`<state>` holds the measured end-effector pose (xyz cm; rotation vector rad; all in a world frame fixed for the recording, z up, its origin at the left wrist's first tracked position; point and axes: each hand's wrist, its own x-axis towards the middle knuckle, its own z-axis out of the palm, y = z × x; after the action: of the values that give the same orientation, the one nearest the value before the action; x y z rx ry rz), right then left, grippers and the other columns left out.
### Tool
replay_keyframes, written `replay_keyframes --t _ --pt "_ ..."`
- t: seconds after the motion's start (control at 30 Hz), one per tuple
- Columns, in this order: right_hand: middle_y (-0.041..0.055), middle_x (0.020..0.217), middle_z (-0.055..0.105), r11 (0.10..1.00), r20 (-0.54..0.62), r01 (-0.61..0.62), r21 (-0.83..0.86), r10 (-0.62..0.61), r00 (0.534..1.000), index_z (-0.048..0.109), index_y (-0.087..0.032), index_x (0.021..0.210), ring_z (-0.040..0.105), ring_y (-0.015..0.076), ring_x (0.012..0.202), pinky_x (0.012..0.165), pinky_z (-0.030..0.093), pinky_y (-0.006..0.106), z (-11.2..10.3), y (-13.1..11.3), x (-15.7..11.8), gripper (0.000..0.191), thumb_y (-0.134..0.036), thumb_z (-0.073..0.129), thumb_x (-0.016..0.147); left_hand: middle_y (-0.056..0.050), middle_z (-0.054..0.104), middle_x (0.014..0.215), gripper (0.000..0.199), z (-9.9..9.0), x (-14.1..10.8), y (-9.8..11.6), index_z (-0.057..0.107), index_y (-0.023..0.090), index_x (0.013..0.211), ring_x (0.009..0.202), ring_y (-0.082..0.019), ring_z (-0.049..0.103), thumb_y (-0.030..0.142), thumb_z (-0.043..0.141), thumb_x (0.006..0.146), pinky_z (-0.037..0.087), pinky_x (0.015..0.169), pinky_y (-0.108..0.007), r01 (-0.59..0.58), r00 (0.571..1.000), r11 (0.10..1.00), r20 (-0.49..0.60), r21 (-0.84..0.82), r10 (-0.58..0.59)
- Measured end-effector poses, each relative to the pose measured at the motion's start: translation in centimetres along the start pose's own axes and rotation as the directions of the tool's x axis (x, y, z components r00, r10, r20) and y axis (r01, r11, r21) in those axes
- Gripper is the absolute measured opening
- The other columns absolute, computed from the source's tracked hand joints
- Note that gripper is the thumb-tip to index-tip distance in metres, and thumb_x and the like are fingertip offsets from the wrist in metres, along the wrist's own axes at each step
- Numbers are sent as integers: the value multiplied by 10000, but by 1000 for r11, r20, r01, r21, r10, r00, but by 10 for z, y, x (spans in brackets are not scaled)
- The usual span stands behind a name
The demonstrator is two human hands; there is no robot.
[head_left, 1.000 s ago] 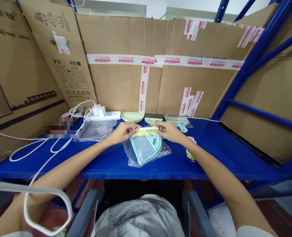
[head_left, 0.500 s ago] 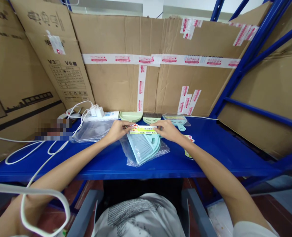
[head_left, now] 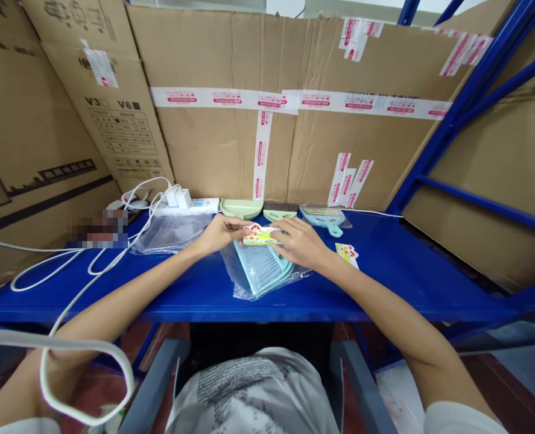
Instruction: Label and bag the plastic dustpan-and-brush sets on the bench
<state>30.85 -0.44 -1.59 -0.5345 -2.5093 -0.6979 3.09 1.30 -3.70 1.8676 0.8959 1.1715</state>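
Note:
Both hands hold a small printed card label [head_left: 259, 235], white and yellow with red pictures. My left hand [head_left: 221, 234] pinches its left end between thumb and fingers. At the right end, my right hand [head_left: 302, 241] is closed on the card, its fingers lying over the top. Just below lies a light blue dustpan and brush set [head_left: 262, 268] in a clear plastic bag [head_left: 244, 288], partly hidden by the card and my right hand. A second printed card [head_left: 347, 254] rests on the table to the right of my right wrist.
Along the back of the blue table [head_left: 407, 265] stand a green dustpan [head_left: 241, 208], a green brush [head_left: 280, 212] and a bagged blue set [head_left: 324, 218]. At left are clear bags [head_left: 172, 234], a white power strip [head_left: 204, 206] and looping white cables [head_left: 108, 274]. Cardboard walls [head_left: 204, 150] enclose the table.
My right hand has shifted its hold inward over the card, covering more of its right end. The card's face has tilted, so its red pictures show more. The view has shifted slightly.

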Motion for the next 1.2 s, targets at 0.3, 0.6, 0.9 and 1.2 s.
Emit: replay_keyframes --t 0.3,0.6,0.9,1.2 --pt "137 1161 754 951 146 -309 -33 310 939 677 -173 1169 692 307 1068 882 527 405 -61 25 -11 234 -364 650 1037 -70 754 795 449 -5 7 1 802 117 1076 624 -147 681 505 837 852 566 546 -251 -25 990 997 -139 -76 14" --pt "162 976 769 516 359 -724 -458 852 381 606 -182 1148 751 360 862 668 438 370 -100 0 -106 282 -424 478 1086 -71 726 821 446 -4 9 -13 764 123 945 599 -134 670 558 801 855 545 516 -244 5 991 1000 -136 -1 -5" --pt "258 1126 738 441 444 -717 -539 873 202 560 -115 1340 751 441 1043 761 519 434 -80 -13 -87 506 -535 513 1062 -66 733 779 388 -1 2 -3 764 116 1012 587 -141 663 489 696 929 561 563 -261 -29 993 977 -105 210 52" --pt "127 1213 738 484 582 -831 -274 771 257 546 -191 1418 712 330 1118 759 507 347 -83 35 -154 612 -388 667 852 -111 745 1012 310 1 0 -5 776 142 1031 613 -142 692 402 618 972 561 555 -275 -106 990 942 -53 318 129"
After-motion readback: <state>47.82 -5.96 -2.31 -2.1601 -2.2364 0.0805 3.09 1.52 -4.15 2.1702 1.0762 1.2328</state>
